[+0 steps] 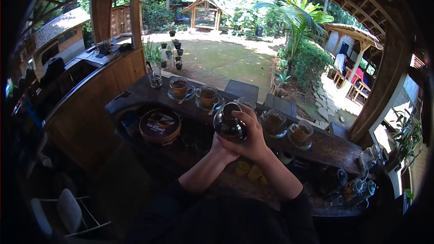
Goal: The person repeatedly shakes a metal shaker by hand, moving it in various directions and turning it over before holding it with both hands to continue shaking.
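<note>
Above the middle of the dark wooden counter, I hold a dark, shiny round vessel in both hands; its exact kind is hard to make out. My right hand wraps around its side, with the thumb near the rim. Underneath, my left hand supports it, its fingers partly hidden. Along the counter's raised far ledge stand glass cups of brown drink on saucers: one cup at left, another cup beside it with a spoon, then a cup and a cup right of my hands. Another cup is partly hidden behind my right hand.
A round chocolate tub sits left of my arms. Small glasses with yellow contents are below my hands. At right are a glass jar and several glasses. A tall glass marks the far left end.
</note>
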Motion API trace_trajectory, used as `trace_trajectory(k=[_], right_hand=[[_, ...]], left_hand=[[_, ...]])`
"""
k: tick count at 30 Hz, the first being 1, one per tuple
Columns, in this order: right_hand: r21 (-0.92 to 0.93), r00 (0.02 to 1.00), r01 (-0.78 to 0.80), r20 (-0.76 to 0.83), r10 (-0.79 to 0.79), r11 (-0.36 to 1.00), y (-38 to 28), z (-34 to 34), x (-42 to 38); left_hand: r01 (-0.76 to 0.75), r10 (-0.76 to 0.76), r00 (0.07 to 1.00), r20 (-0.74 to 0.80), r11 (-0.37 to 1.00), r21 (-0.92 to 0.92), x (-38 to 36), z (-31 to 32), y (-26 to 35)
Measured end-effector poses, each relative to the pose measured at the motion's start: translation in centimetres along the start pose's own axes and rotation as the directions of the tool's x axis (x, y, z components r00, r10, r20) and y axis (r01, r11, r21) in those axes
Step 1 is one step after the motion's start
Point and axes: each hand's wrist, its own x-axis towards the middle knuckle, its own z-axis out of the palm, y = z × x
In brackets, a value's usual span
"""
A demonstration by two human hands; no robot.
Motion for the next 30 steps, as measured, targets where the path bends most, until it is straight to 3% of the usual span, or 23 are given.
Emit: trace_trajectory(k=[2, 3, 5, 7, 9, 11, 12, 13, 14, 16, 17, 19, 21, 22, 23, 25, 28, 30], right_hand=[[-0.012, 0.986, -0.131, -0.106, 0.129, 0.991, -2.0, 0.6, 2.0], [-0.085, 0.996, 0.089, 0.021, -0.088, 0.992, -3.2, 0.5, 2.3], [-0.112, 0.863, 0.505, 0.049, -0.503, 0.856, -7.4, 0.7, 4.1], [-0.062, 0.765, 0.644, 0.093, -0.638, 0.763, -9.1, 0.8, 3.9], [0.074, 0.82, 0.572, -0.037, -0.571, 0.817, -7.4, 1.7, 5.1], [0.062, 0.941, 0.33, 0.057, -0.333, 0.942, -3.2, 2.9, 4.9], [0.126, 0.997, 0.07, 0.005, -0.071, 0.99, -1.9, 4.2, 4.6], [0.195, 0.98, -0.187, -0.026, 0.195, 0.963, -1.0, 4.9, 4.7], [0.168, 0.988, -0.144, -0.029, 0.151, 0.975, -1.2, 4.8, 5.0], [0.09, 0.99, 0.128, 0.05, -0.132, 0.988, -3.6, 4.0, 5.6], [0.088, 0.93, 0.358, 0.049, -0.363, 0.929, -5.9, 3.5, 6.7], [-0.011, 0.799, 0.593, 0.129, -0.587, 0.805, -8.6, 3.8, 5.4], [-0.021, 0.781, 0.623, 0.065, -0.621, 0.782, -8.4, 4.8, 5.3], [0.062, 0.855, 0.515, 0.028, -0.518, 0.855, -7.0, 5.2, 5.8], [0.148, 0.915, 0.398, 0.004, -0.403, 0.905, -4.9, 5.7, 6.5], [0.185, 0.997, -0.032, -0.058, 0.044, 0.982, -0.9, 7.9, 6.5], [0.155, 0.995, -0.002, -0.096, 0.018, 0.988, -1.4, 7.7, 6.9], [0.085, 0.949, 0.313, 0.022, -0.316, 0.946, -5.3, 6.8, 7.8]], left_hand=[[-0.046, 0.045, 0.999, 0.027, 0.999, 0.01, 0.1, 1.6, 2.0], [-0.064, 0.064, 0.997, 0.03, 0.998, 0.004, 0.0, 2.1, 2.6], [-0.091, 0.091, 0.996, 0.017, 0.996, -0.015, -0.6, 2.5, 3.4], [-0.113, 0.113, 0.994, -0.001, 0.993, -0.033, -1.6, 2.6, 3.9], [-0.137, 0.136, 0.99, -0.026, 0.989, -0.053, -3.1, 2.4, 4.2], [-0.161, 0.159, 0.986, -0.041, 0.985, -0.065, -4.5, 2.2, 4.6], [-0.174, 0.172, 0.984, -0.041, 0.982, -0.074, -4.9, 2.2, 4.8], [-0.186, 0.184, 0.982, -0.034, 0.979, -0.082, -5.0, 2.3, 5.0], [-0.141, 0.143, 0.99, 0.012, 0.986, -0.085, -5.0, 1.0, 5.2], [-0.156, 0.159, 0.986, 0.042, 0.985, -0.072, -4.5, 1.1, 6.7], [-0.161, 0.164, 0.985, 0.044, 0.985, -0.07, -5.4, 0.3, 7.4], [-0.158, 0.161, 0.986, 0.046, 0.986, -0.061, -8.6, -2.2, 8.6], [-0.147, 0.15, 0.987, 0.054, 0.988, -0.053, -12.1, -5.3, 8.2], [-0.141, 0.143, 0.988, 0.055, 0.989, -0.053, -11.5, -5.1, 8.2], [-0.134, 0.138, 0.989, 0.059, 0.989, -0.056, -10.4, -4.6, 7.9], [-0.126, 0.13, 0.989, 0.075, 0.99, -0.06, -5.9, -1.8, 7.8], [-0.124, 0.128, 0.984, 0.125, 0.992, -0.034, -0.4, 1.6, 9.2], [-0.127, 0.131, 0.981, 0.144, 0.991, -0.038, -2.1, 0.4, 11.0]])
